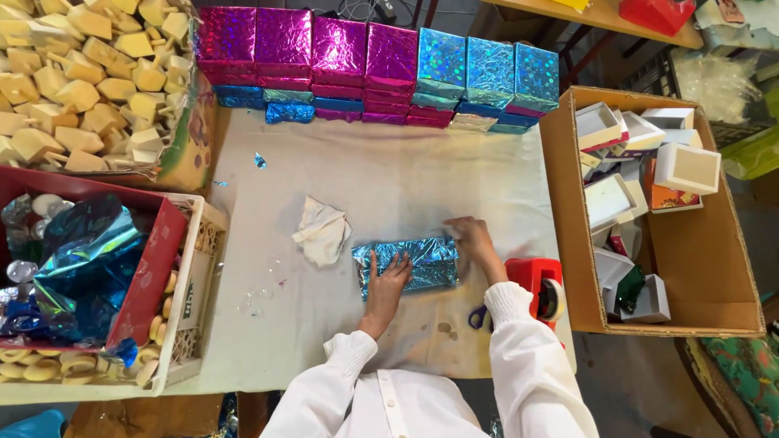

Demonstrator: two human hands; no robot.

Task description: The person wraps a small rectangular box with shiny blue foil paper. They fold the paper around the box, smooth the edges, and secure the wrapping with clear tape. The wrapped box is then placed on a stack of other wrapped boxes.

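A small box wrapped in shiny blue foil [422, 258] lies on the cloth-covered table [406, 178] in front of me. My left hand [388, 284] presses flat on the foil's near left part. My right hand [473, 242] rests on the box's right end, fingers curled over the foil edge. Both sleeves are white.
Stacked pink and blue foil-wrapped boxes [373, 69] line the far edge. A crumpled white cloth [323, 231] lies left of the box. A red tape dispenser [542, 284] and blue-handled scissors [479, 316] sit right. A cardboard carton [714, 268] holds white boxes; crates of foil [81, 259] and wooden blocks [81, 81] stand left.
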